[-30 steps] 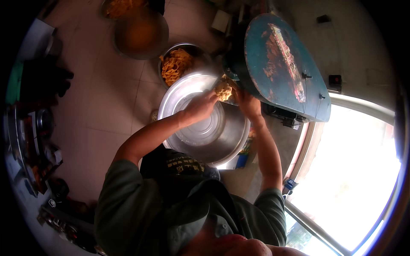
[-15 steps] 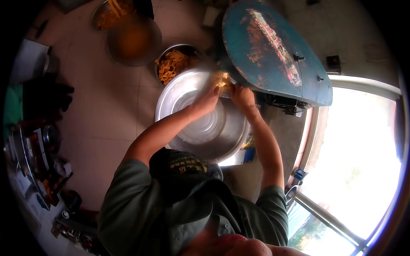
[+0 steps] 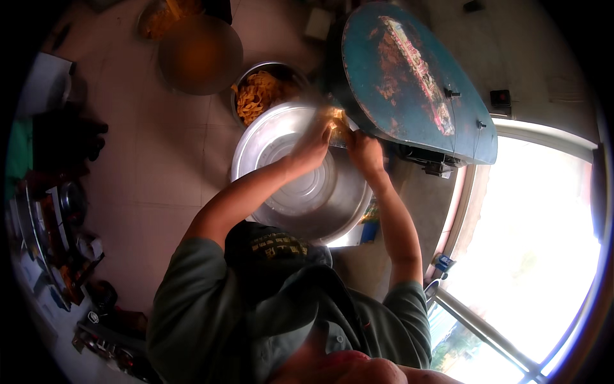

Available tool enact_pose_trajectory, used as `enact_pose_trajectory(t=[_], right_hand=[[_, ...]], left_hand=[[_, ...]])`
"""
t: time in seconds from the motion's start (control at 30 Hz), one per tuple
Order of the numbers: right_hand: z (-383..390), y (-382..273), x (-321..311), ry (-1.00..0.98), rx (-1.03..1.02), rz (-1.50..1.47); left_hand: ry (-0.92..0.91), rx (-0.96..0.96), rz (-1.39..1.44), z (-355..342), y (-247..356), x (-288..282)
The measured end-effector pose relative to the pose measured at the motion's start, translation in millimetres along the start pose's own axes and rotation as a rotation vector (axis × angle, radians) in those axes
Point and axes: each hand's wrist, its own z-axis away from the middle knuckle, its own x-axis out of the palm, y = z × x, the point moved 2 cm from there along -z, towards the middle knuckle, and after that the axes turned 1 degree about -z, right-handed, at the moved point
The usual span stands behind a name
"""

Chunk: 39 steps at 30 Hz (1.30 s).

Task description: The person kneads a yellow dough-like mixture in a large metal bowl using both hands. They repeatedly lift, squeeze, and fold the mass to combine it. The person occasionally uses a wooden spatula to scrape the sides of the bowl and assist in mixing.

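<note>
Both my hands meet over the far side of a wide silver metal basin (image 3: 268, 203), close under the edge of a blue-green machine cover (image 3: 390, 83). My left hand (image 3: 312, 147) has its fingers closed at the left side of a yellow-orange piece (image 3: 336, 120), whose exact kind I cannot make out. My right hand (image 3: 366, 152) is closed at the right side of that piece, knuckles up, near the cover's lower edge. The fingertips are partly hidden and blurred. Just beyond the basin stands a metal bowl (image 3: 299, 77) of curly orange strips (image 3: 257, 97).
A dark round container (image 3: 201, 54) and another bowl of orange strips (image 3: 160, 24) are on the tiled floor (image 3: 169, 153) at far left. A bright window (image 3: 531, 237) lies to the right. Cluttered items and a shelf (image 3: 48, 237) line the left side.
My hands hold nearly the same place at the yellow-orange piece, with only slight finger movement. The view has shifted slightly; the basin and bowls stay put.
</note>
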Motion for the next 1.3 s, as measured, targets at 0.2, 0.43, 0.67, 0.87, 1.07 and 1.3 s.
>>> enact_pose_trajectory(t=[0.2, 0.43, 0.67, 0.87, 1.07, 1.3], right_hand=[[-32, -33, -1, 0.032, -0.081, -0.013], [-34, -21, 19, 0.101, -0.043, 0.021], [-1, -7, 3, -0.046, 0.038, 0.153], [-25, 19, 37, 0.075, 0.017, 0.208], [0, -8, 12, -0.136, 0.095, 0.188], [-39, -6, 10, 0.119, -0.174, 0.049]], left_hand=[[-0.104, -0.117, 0.197, -9, -2, -3], [-0.189, 0.055, -0.208, 0, 3, -11], [-0.038, 0.151, -0.008, 39, 3, -13], [-0.162, 0.129, 0.232, 43, 22, -1], [-0.142, 0.094, 0.212, 60, -2, -17], [-0.228, 0.162, -0.619, -1, 0, -17]])
